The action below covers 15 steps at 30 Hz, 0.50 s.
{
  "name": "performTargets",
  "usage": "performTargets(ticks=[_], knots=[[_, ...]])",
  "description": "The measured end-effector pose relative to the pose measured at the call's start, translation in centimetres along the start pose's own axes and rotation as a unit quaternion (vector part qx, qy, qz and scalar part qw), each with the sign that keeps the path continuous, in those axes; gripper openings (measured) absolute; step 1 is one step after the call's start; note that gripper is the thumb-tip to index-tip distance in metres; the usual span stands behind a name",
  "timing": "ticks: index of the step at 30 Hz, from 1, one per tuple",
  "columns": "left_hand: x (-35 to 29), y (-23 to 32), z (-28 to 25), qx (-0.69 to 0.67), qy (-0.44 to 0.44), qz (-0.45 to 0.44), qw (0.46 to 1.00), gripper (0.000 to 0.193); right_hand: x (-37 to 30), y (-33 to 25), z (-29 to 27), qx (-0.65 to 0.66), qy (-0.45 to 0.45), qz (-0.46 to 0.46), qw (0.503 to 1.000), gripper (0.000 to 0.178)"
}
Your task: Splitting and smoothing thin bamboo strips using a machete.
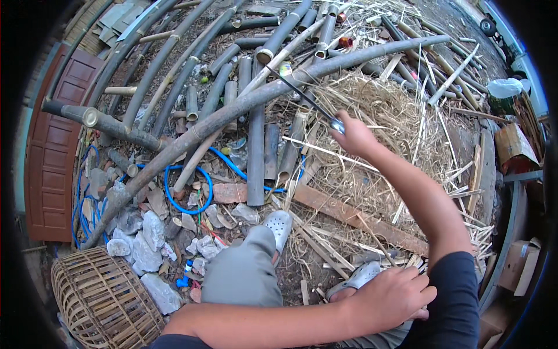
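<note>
My right hand (354, 136) is closed round the handle of a long knife (302, 94). Its thin dark blade points up and left, passing across a long grey bamboo pole (226, 113) in this view; whether they touch I cannot tell. A silvery collar shows beside my fingers. My left forearm crosses low in front of me, and my left hand (395, 294) is curled near my right elbow, above a shoe (363, 274). What those fingers hold, if anything, is hidden. Beyond the blade lies a heap of pale bamboo shavings (372, 116).
Cut bamboo lengths (256, 145) lie at the far left and centre. Blue hose (200, 168) loops among white rocks (152, 232). A woven bamboo basket (104, 296) stands near left. A wooden plank (360, 221) lies ahead of my feet. Cardboard boxes (519, 264) stand right.
</note>
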<state>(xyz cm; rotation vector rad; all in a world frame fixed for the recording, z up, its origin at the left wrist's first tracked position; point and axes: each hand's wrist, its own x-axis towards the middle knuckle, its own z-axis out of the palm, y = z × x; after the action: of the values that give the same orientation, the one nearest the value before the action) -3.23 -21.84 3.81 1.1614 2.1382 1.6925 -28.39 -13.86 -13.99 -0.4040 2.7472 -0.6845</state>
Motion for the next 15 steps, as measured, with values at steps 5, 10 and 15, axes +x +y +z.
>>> performTargets(ticks=[5, 10, 15], knots=[[1.5, -1.4, -1.1, 0.023, 0.029, 0.036, 0.999, 0.032, 4.9, -0.1, 1.0, -0.003, -0.045, 0.054, 0.998, 0.046], [2.0, -1.6, -1.0, 0.036, 0.013, 0.057, 0.998, 0.033, -4.8, 1.8, -2.1, 0.102, 0.000, 0.053, 0.993, 0.049], [1.3, -1.0, 0.2, 0.048, -0.060, 0.061, 0.995, 0.036, -22.7, 6.1, -4.4, 0.079, -0.069, 0.200, 0.974, 0.044]])
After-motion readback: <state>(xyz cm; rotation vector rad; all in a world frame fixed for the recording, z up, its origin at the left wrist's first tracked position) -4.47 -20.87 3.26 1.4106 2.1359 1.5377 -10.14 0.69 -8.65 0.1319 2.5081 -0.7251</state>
